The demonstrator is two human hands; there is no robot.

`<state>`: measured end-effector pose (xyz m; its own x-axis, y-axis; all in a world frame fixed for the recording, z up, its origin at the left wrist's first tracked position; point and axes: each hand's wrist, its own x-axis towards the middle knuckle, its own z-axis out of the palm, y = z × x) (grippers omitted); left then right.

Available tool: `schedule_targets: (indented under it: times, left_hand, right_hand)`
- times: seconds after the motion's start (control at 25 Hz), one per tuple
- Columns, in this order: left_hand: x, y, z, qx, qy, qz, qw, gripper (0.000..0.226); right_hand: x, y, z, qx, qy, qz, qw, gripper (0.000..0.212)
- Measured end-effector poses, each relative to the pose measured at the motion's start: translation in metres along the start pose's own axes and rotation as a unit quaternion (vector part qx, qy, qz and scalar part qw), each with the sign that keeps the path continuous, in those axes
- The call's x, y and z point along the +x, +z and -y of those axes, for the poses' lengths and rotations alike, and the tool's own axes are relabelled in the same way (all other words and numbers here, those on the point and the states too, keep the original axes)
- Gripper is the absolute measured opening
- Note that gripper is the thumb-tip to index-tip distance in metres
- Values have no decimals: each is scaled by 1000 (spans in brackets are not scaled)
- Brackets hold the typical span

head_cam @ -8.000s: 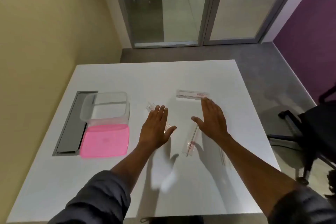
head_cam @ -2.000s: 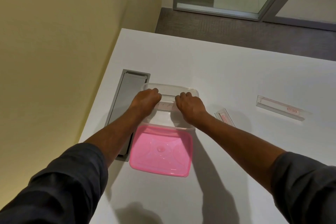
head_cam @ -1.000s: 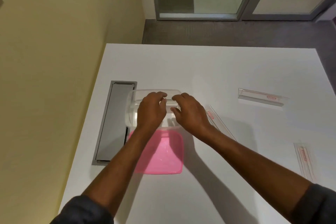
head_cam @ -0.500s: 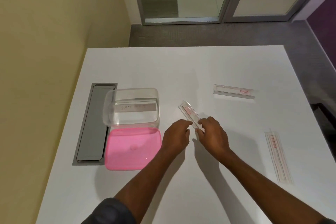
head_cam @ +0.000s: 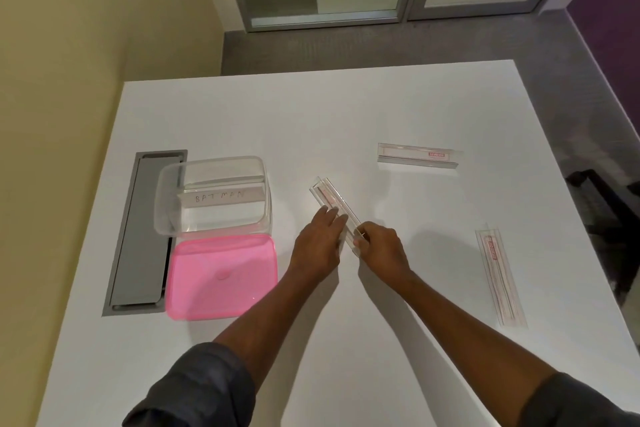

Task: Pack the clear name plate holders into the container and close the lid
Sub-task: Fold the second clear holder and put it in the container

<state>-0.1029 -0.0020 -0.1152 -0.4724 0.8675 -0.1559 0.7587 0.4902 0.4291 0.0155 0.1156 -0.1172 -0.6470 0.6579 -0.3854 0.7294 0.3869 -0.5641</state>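
Note:
A clear container stands open at the table's left, with one name plate holder marked "BATMAN" inside it. Its pink lid lies flat just in front of it. At the table's middle a clear name plate holder lies slanted; my left hand rests on its left side and my right hand pinches its near end. Two more clear holders lie apart: one at the back right, another at the right.
A grey cable hatch is set into the white table left of the container. A yellow wall runs close along the left. A dark chair stands beyond the table's right edge. Glass doors are at the back.
Both hands left the container, where they set the "BATMAN" holder, and moved right to the slanted holder. In the last half second they closed onto it.

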Motion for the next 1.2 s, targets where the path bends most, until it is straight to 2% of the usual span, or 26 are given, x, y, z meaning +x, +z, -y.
schedule_targets:
  times: [0.28,0.48,0.64,0.68,0.72,0.8,0.92,1.08,1.2]
  left_hand:
    - [15,-2,-11,66,58,45,995,77]
    - [36,1,-22,105,93,52,989,78]
    - [54,4,-39,129,91,49,986,71]
    - [58,5,-43,142,94,52,984,71]
    - [61,7,-45,153,97,56,982,69]
    - [67,13,-48,159,104,61,980,54]
    - [69,21,-46,134,96,63,984,33]
    - [71,21,-46,130,109,56,984,35]
    - [73,15,-37,132,120,60,982,49]
  right_hand:
    - [16,-24,-19,132,39,26,990,14]
    - [24,-35,-33,164,72,34,983,26]
    - [25,-31,-37,144,56,48,987,75]
    - [25,-28,-40,125,46,39,990,81]
    - [24,-26,-44,105,35,22,994,79]
    - [25,-24,-51,66,11,-21,998,61]
    - [26,-24,-56,63,-5,-50,997,40]
    - [27,-29,-59,59,-15,-37,997,41]
    - [28,-35,-61,47,-12,-22,999,44]
